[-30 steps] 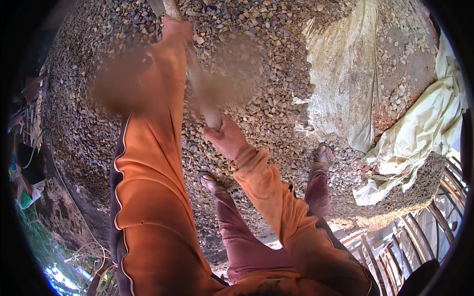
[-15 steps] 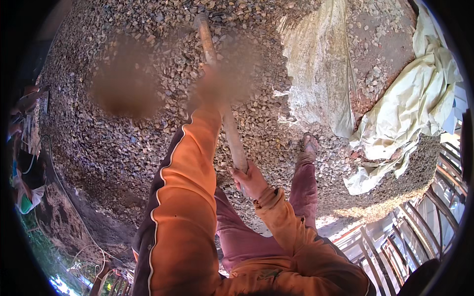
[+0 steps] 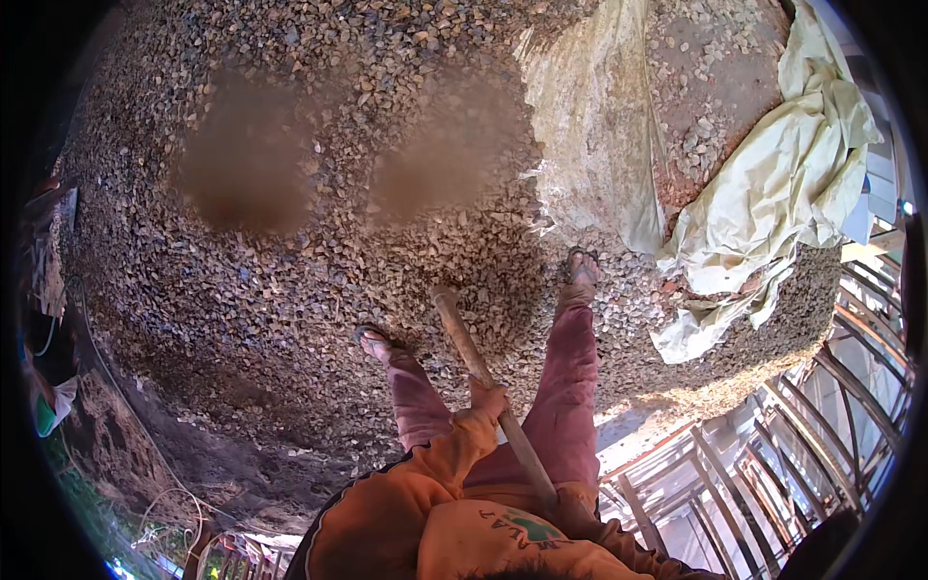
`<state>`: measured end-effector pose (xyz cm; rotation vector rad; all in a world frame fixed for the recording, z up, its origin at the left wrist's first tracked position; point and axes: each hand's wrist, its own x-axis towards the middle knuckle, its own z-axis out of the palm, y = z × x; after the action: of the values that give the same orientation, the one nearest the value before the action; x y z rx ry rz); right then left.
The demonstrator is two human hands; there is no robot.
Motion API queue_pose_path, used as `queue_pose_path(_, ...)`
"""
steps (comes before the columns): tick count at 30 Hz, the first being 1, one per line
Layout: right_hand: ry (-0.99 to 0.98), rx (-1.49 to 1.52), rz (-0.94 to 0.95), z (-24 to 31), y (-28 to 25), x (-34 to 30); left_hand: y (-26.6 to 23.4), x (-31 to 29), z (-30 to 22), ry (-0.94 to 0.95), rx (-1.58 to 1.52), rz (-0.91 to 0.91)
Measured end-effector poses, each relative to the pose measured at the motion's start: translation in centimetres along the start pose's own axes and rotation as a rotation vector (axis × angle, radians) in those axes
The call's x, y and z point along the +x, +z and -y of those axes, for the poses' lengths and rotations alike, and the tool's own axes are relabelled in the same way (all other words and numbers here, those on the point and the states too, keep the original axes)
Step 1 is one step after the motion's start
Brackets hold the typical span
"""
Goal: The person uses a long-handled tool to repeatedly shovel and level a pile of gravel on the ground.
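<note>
A long wooden tool handle [image 3: 468,346] slants from over the gravel back toward my body. No tool head can be made out at its far end. My left hand [image 3: 489,397] is closed around the middle of the shaft, its orange sleeve bent in close to me. At the shaft's near end, beside my waist, my right hand [image 3: 572,501] is closed on it, partly shaded and hard to see. Under the handle lies a broad bed of loose gravel [image 3: 319,300]. My feet in sandals stand apart on the stones, either side of the shaft.
A dirty pale sheet [image 3: 594,126] lies across the gravel at the right, with a crumpled cream tarp [image 3: 764,203] beyond it. Wooden poles [image 3: 725,483] form a frame at the lower right. A dark edge borders the gravel at left. Two brown smudges blur the view.
The handle has come back from far out over the gravel to close by my body. My left arm has gone from stretched out to bent; my right hand has drawn back to my waist.
</note>
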<state>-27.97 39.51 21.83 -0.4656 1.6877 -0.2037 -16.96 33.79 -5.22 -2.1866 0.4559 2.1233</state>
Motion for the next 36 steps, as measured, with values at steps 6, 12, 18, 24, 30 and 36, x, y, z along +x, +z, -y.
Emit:
queue_pose_path(6,0.176,-0.198,0.027,-2.2,-1.9,1.1,1.6,-2.4,-10.3,0.296,-0.311,0.107)
queue_pose_path(12,-0.501,-0.151,-0.372,7.2,-5.2,29.3,3.7,3.1,-43.6,1.192,-0.06,-0.042)
queue_pose_path(18,-0.751,0.152,-0.388,14.1,-8.3,42.7,9.2,9.3,-59.5,1.125,0.377,-0.259)
queue_pose_path(24,-0.383,0.047,-0.307,12.7,-8.4,31.0,7.1,14.2,-52.3,0.902,0.307,-0.247)
queue_pose_path(30,-0.144,0.282,-0.218,6.7,-4.0,23.5,9.0,14.4,-38.1,0.899,0.513,-0.257)
queue_pose_path(36,0.002,0.037,-0.221,0.1,2.4,11.5,3.2,12.3,-20.2,0.619,0.228,-0.155)
